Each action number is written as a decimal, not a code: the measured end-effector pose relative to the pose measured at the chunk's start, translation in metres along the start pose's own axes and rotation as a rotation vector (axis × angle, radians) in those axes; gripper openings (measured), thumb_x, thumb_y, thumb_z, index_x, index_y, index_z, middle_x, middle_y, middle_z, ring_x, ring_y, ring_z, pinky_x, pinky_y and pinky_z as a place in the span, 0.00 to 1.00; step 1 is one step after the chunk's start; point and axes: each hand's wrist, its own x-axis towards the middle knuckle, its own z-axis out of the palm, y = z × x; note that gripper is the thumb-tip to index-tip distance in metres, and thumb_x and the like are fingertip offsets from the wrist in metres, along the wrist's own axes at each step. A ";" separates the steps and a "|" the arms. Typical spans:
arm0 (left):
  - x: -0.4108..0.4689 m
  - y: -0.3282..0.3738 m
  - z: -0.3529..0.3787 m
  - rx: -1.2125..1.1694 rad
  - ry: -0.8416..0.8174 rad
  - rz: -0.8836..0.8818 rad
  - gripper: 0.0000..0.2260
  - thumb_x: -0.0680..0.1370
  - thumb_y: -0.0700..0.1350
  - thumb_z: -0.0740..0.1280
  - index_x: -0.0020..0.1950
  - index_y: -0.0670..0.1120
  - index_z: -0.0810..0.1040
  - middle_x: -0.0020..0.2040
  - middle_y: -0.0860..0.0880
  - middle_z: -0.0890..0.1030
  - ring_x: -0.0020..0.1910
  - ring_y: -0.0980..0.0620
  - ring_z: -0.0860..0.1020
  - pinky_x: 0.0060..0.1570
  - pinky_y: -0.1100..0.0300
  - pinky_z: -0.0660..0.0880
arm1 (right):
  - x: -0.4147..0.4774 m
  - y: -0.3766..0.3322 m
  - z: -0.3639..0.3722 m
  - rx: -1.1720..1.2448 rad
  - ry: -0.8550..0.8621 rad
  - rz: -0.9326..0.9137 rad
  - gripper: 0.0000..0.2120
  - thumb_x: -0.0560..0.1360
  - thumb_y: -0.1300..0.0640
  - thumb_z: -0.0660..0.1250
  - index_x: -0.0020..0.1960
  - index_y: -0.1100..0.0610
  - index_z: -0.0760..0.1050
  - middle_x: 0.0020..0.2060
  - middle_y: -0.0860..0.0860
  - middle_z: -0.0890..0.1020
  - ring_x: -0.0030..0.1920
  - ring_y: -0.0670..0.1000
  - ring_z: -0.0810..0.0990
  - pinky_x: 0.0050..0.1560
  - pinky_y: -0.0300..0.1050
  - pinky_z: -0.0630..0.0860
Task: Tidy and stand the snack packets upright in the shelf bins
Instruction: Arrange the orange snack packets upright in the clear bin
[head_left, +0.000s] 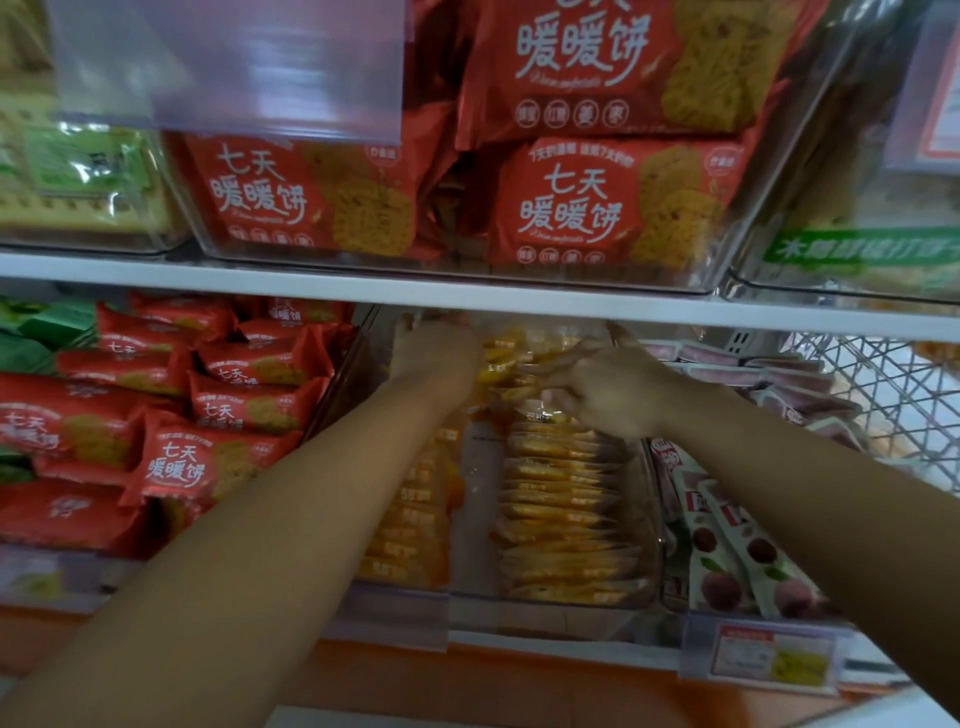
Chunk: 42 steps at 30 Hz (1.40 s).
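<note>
Yellow packets (566, 499) stand in rows in the clear bin (475, 545) on the lower shelf (545, 647). The right hand (610, 392) pinches rear packets with curled fingers (560, 400); the left hand (434, 351) reaches the bin's back, its fingers hidden, grip unclear.

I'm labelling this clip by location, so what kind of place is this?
Probably a shop's snack aisle: clear shelf bins stuffed with identical red biscuit packets, yellow packets filed in rows below, and a price tag clipped in front.
</note>
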 end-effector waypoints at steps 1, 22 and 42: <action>0.002 -0.003 0.000 0.003 -0.004 -0.039 0.14 0.77 0.41 0.60 0.62 0.45 0.76 0.61 0.46 0.77 0.62 0.44 0.72 0.65 0.47 0.65 | -0.001 0.000 -0.001 -0.014 -0.006 0.005 0.19 0.81 0.45 0.49 0.67 0.44 0.71 0.69 0.40 0.68 0.71 0.51 0.61 0.71 0.62 0.43; -0.141 -0.063 -0.023 -0.312 0.084 0.007 0.22 0.79 0.56 0.49 0.67 0.56 0.73 0.69 0.56 0.71 0.74 0.48 0.60 0.71 0.42 0.51 | 0.070 -0.045 0.007 0.001 0.317 0.217 0.11 0.72 0.55 0.64 0.53 0.53 0.80 0.53 0.56 0.80 0.55 0.59 0.78 0.57 0.47 0.75; -0.184 -0.041 -0.031 -0.522 0.250 0.154 0.11 0.78 0.49 0.62 0.54 0.54 0.82 0.56 0.56 0.80 0.68 0.52 0.69 0.71 0.43 0.47 | -0.106 -0.094 -0.023 0.834 0.825 0.270 0.08 0.78 0.57 0.63 0.43 0.46 0.72 0.39 0.45 0.81 0.41 0.42 0.79 0.43 0.46 0.77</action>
